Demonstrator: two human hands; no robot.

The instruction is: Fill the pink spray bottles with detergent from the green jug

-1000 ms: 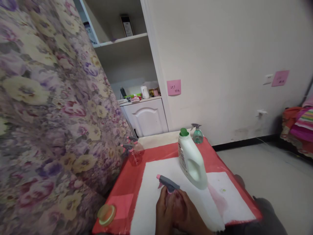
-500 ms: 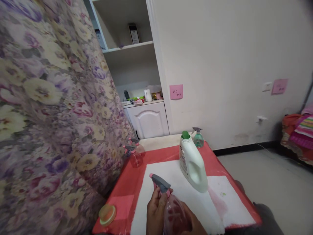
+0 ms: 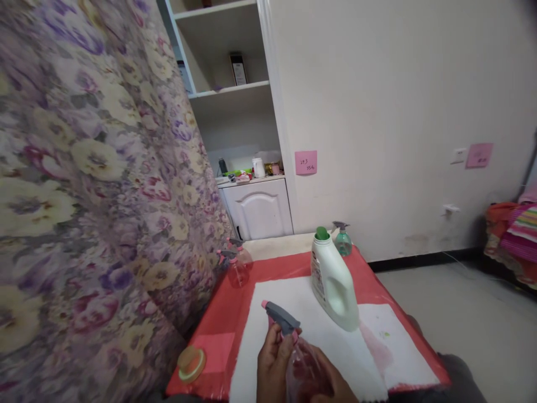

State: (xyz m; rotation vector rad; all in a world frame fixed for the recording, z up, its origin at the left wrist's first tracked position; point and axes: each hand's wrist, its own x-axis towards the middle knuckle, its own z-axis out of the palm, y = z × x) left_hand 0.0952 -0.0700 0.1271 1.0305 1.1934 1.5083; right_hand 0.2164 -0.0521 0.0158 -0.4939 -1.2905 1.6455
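Note:
A pink see-through spray bottle (image 3: 302, 366) with a grey trigger head and pink nozzle tip is held low over the table, tilted slightly. My left hand (image 3: 273, 358) is closed round its neck and collar, just under the trigger head. Around the bottle's body on the right side my right hand (image 3: 333, 378) is wrapped; some of its fingers are hidden behind the bottle. Beyond my hands a large pale green jug (image 3: 335, 285) with a handle stands upright, something green in its open mouth.
White paper (image 3: 281, 296) lies over the red tabletop (image 3: 218, 313). Two pink spray bottles (image 3: 238, 274) stand at the back left, a green spray bottle (image 3: 343, 244) at the back right. A round lid-like piece (image 3: 192, 365) lies front left. A floral curtain (image 3: 104, 196) hangs along the left.
The view has shifted a little, so everything sits slightly further right and lower. Both hands keep hold of the spray bottle, with no clear change of grip.

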